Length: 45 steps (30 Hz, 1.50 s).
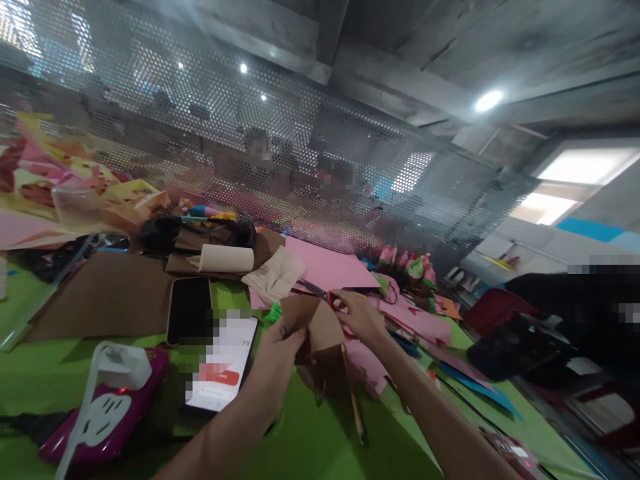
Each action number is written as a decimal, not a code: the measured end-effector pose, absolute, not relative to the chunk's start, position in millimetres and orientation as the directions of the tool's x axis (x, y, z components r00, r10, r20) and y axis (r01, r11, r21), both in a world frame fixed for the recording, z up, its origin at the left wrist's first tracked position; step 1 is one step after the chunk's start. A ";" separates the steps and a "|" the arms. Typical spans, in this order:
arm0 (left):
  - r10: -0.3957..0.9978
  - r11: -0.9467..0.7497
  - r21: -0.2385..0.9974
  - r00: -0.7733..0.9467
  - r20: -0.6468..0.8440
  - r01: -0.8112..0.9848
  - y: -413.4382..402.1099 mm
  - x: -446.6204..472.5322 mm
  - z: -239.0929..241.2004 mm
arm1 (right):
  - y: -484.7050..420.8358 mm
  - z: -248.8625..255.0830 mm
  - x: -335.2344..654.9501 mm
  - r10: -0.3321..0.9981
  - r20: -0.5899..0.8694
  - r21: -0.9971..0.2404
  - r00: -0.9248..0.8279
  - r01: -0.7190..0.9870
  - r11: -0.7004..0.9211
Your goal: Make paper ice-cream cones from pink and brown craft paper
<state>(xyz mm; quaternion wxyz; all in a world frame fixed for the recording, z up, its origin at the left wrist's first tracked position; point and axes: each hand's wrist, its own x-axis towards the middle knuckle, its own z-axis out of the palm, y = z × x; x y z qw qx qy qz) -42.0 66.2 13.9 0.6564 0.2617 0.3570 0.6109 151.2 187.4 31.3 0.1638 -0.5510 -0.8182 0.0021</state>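
Observation:
My left hand (pixel 280 347) grips a piece of brown paper (pixel 325 327) by its left side, over the green tabletop. In my right hand (pixel 357 317) is a pair of scissors (pixel 315 288) with a red handle, its blades pointing left above the paper's top edge. Whether the blades touch the paper I cannot tell. A pencil (pixel 354 400) lies just below the paper, its upper end near it. Behind the scissors rest a crumpled beige paper (pixel 274 277) and a large pink sheet (pixel 330 263).
Left of my hands lie a lit phone (pixel 227 367), a dark phone (pixel 189 310) and a purple power strip (pixel 107 407) with a white plug. Brown card (pixel 100 293) and a paper roll (pixel 227 259) sit farther back. A perforated metal screen (pixel 300 153) stands behind the table. A person in dark clothes (pixel 560 320) is at right.

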 end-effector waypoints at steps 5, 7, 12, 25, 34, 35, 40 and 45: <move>0.992 0.099 0.795 0.001 -0.123 -0.598 71.4 -39.7 6.4 | 168.9 41.9 149.4 0.889 0.327 -0.153 -0.320 0.911 0.384; 0.993 0.091 0.813 -0.006 -0.115 -0.575 71.6 -38.9 4.7 | 152.3 52.2 149.7 0.875 0.365 -0.170 -0.318 0.901 0.398; 0.994 0.102 0.819 0.020 -0.111 -0.565 69.4 -36.5 2.5 | 105.4 66.6 144.0 0.811 0.372 -0.494 -0.452 0.643 0.586; 0.987 0.137 0.835 0.141 -0.071 -0.533 69.8 -34.3 -2.9 | 87.5 54.6 143.8 0.842 0.260 -0.722 -0.474 0.484 0.495; 0.976 0.073 0.943 0.218 -0.001 -0.325 65.1 -34.1 2.4 | 83.7 47.2 128.8 0.871 0.313 -0.752 -0.378 0.461 0.470; 0.976 0.056 0.942 0.217 0.019 -0.331 64.8 -34.3 1.8 | 83.8 45.9 128.3 0.875 0.324 -0.748 -0.360 0.468 0.470; 0.978 0.025 0.963 0.207 0.032 -0.268 63.0 -35.2 0.3 | 85.1 38.3 129.2 0.891 0.364 -0.708 -0.272 0.540 0.455; 0.966 -0.054 0.989 0.244 0.087 -0.138 60.0 -32.5 -0.7 | 82.4 36.6 127.1 0.910 0.339 -0.710 -0.238 0.570 0.413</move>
